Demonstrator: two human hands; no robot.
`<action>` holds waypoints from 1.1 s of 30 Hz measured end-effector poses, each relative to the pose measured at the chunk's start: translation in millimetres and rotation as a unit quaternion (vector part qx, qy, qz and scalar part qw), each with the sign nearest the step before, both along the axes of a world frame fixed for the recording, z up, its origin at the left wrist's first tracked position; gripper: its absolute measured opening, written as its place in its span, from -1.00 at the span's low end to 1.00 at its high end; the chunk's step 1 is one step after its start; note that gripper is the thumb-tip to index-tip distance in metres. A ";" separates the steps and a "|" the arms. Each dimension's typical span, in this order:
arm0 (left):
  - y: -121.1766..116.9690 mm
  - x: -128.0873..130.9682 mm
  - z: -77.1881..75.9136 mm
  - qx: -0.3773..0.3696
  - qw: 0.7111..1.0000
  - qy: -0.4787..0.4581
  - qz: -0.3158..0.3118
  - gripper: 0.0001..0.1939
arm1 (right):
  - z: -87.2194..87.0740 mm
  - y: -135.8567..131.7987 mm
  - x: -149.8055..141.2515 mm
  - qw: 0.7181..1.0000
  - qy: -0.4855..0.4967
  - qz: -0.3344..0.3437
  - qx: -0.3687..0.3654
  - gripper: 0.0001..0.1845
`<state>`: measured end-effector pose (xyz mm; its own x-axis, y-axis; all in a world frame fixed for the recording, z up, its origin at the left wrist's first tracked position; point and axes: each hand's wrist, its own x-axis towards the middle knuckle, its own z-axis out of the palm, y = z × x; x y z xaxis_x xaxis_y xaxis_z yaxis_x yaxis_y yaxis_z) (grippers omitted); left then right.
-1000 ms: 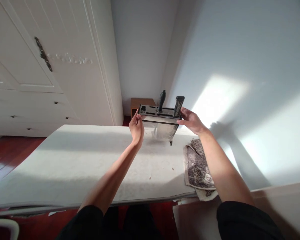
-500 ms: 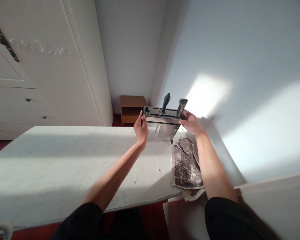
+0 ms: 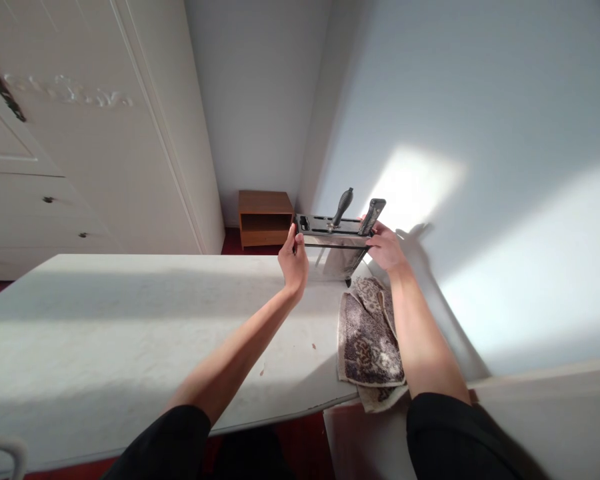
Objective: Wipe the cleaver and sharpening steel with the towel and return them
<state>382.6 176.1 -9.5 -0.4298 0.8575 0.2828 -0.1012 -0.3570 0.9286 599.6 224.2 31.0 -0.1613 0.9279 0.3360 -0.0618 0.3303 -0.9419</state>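
Between my two hands is a knife block (image 3: 337,261) with a black slotted top and a clear or shiny body. A dark-handled tool, perhaps a sharpening steel (image 3: 343,207), sticks up from its middle. Near its right end stands a knife with a patterned dark handle (image 3: 373,217). My left hand (image 3: 295,261) grips the block's left end, thumb at the top edge. At the right end, my right hand (image 3: 384,247) has its fingers closed round the corner. Whether the block's base touches the table is hard to tell.
A brown patterned towel (image 3: 370,340) lies folded on the white table (image 3: 155,333), hanging over its front right edge. The wall (image 3: 505,167) rises close on the right. Beyond the table's far edge stands a small wooden cabinet (image 3: 265,200); white wardrobe (image 3: 125,167) at left.
Both hands and the knife block have shifted slightly to the right, toward the wall. The view has moved a little too. The grip of both hands looks the same.
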 end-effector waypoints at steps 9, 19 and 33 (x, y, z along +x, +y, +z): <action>-7.0 17.6 5.6 0.006 1.000 0.020 0.012 -0.53 | 4.0 6.2 20.8 1.000 -0.010 -0.009 -0.015 -0.59; -6.0 32.7 5.8 -0.004 0.999 0.050 -0.010 -0.54 | 3.4 8.4 31.6 0.997 -0.019 -0.073 -0.031 -0.59; -7.8 -10.1 -3.9 0.031 0.984 0.127 -0.117 -0.48 | 5.1 -19.1 18.6 0.990 -0.055 -0.124 -0.037 -0.54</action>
<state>372.5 168.3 -13.4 -0.1311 0.9020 0.4113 0.0456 -0.4089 0.9114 618.2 205.1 36.1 0.0426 0.9652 0.2580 0.1162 0.2517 -0.9608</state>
